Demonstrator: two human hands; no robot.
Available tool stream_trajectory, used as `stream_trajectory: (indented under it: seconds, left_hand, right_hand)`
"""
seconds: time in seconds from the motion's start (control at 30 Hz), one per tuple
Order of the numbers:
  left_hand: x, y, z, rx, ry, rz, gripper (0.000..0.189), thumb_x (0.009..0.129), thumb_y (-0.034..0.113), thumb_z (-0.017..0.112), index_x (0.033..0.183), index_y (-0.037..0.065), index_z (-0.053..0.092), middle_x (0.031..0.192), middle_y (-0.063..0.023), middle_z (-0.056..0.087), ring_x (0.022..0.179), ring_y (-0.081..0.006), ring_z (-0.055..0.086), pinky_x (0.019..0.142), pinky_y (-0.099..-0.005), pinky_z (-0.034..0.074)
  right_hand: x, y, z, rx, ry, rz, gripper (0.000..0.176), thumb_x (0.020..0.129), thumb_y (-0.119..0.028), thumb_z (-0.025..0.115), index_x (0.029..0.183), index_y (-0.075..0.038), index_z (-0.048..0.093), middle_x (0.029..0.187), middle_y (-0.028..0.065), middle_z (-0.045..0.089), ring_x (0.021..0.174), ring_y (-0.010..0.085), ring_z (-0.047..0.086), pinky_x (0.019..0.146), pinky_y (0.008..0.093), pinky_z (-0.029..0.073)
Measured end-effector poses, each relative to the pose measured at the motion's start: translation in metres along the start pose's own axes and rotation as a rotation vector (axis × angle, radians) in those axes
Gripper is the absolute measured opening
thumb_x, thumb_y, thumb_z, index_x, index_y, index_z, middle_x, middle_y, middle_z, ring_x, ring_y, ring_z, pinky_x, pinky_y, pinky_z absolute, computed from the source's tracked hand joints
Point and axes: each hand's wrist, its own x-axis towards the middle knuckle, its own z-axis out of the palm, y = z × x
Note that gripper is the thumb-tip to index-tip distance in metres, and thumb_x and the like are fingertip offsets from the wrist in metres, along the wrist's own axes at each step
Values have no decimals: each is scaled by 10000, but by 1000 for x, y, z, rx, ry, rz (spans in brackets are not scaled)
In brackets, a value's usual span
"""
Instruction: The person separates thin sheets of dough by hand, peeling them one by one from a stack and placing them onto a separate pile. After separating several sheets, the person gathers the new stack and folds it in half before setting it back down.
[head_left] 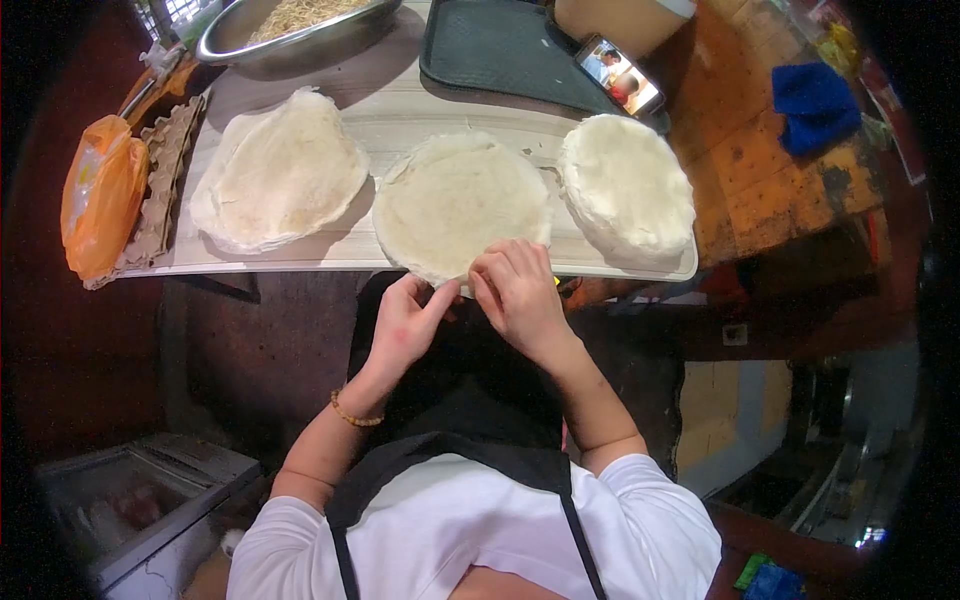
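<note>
A stack of thin, round, pale dough wrappers [462, 198] lies in front of me, its near side reaching over the table edge. My left hand [408, 318] is closed at that near rim, thumb on top and fingers mostly hidden below. Just to its right, my right hand [515, 290] pinches the rim with bent fingers. How many layers they hold is hidden. Another wrapper stack [285, 178], uneven in outline, sits to the left. On the right is a thicker, whiter stack [628, 185] with ruffled edges.
Behind the stacks are a metal basin [290, 50] of straw-like strands, a dark tray [500, 60] and a phone [618, 75] showing a picture. An orange plastic bag [100, 200] and an egg carton [165, 185] line the left edge. A blue cloth [815, 108] lies far right.
</note>
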Motion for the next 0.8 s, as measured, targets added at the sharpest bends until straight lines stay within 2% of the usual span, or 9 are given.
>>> stream_trajectory:
  seconds: [0.2, 0.37, 0.5, 0.57, 0.6, 0.67, 0.7, 0.77, 0.8]
  left_hand:
    - [1, -7, 0, -52, 24, 47, 216, 908, 179, 671, 891, -36, 675, 759, -52, 696, 645, -90, 626, 562, -232, 466]
    - [2, -23, -5, 214, 131, 137, 275, 855, 200, 711, 769, -53, 643, 568, -96, 600, 519, -110, 565, 490, -274, 405]
    - [-7, 12, -8, 443, 62, -5, 230, 889, 171, 695, 934, -51, 653, 739, -12, 634, 658, -38, 503, 553, -232, 410]
    - [-6, 7, -6, 400, 164, 143, 256, 816, 178, 715, 751, -49, 618, 572, -105, 591, 516, -152, 578, 507, -304, 432]
    - [-5, 5, -6, 400, 165, 143, 256, 816, 178, 715, 751, -49, 618, 572, -105, 591, 516, -152, 578, 507, -304, 432]
    - [-4, 3, -7, 234, 166, 169, 249, 842, 126, 682, 979, -62, 594, 698, -112, 653, 565, -137, 616, 527, -286, 486]
    - [-3, 5, -7, 234, 166, 170, 249, 842, 126, 682, 979, -62, 594, 698, -112, 653, 565, -137, 616, 527, -286, 486]
    - [0, 10, -6, -87, 160, 85, 386, 871, 69, 634, 1195, -59, 466, 868, -139, 687, 618, -125, 642, 540, -263, 531]
    - [1, 10, -6, -86, 160, 86, 386, 871, 69, 634, 1195, -59, 466, 868, -139, 687, 618, -125, 642, 540, -263, 531]
  right_hand:
    - [4, -1, -2, 11, -6, -66, 218, 787, -95, 719, 971, -72, 606, 959, 72, 603, 943, 277, 574, 853, 389, 398]
    - [8, -3, 7, -56, 0, -106, 202, 771, -92, 721, 929, -82, 596, 917, 57, 593, 898, 263, 577, 834, 388, 401]
    - [8, -11, 17, -139, 127, -50, 177, 792, -85, 702, 915, -90, 575, 877, 59, 558, 852, 262, 559, 783, 394, 400]
    - [5, -14, 23, -175, 136, -9, 174, 802, -113, 687, 926, -91, 567, 896, 57, 552, 867, 255, 560, 796, 396, 404]
    - [3, -16, 25, -212, 147, 31, 175, 813, -141, 672, 937, -91, 560, 914, 55, 547, 882, 248, 562, 809, 398, 408]
    - [2, -19, 26, -198, 148, 23, 172, 819, -144, 671, 940, -91, 560, 909, 56, 541, 874, 248, 559, 806, 397, 408]
    - [1, -20, 26, -183, 149, 16, 169, 826, -146, 669, 944, -92, 561, 903, 56, 536, 867, 248, 556, 802, 396, 408]
    - [1, -19, 27, -185, 154, 6, 179, 824, -150, 671, 953, -91, 561, 909, 56, 540, 869, 245, 558, 803, 397, 407]
    - [0, -19, 27, -188, 160, -4, 190, 822, -154, 673, 962, -90, 562, 915, 56, 545, 871, 241, 560, 804, 399, 407]
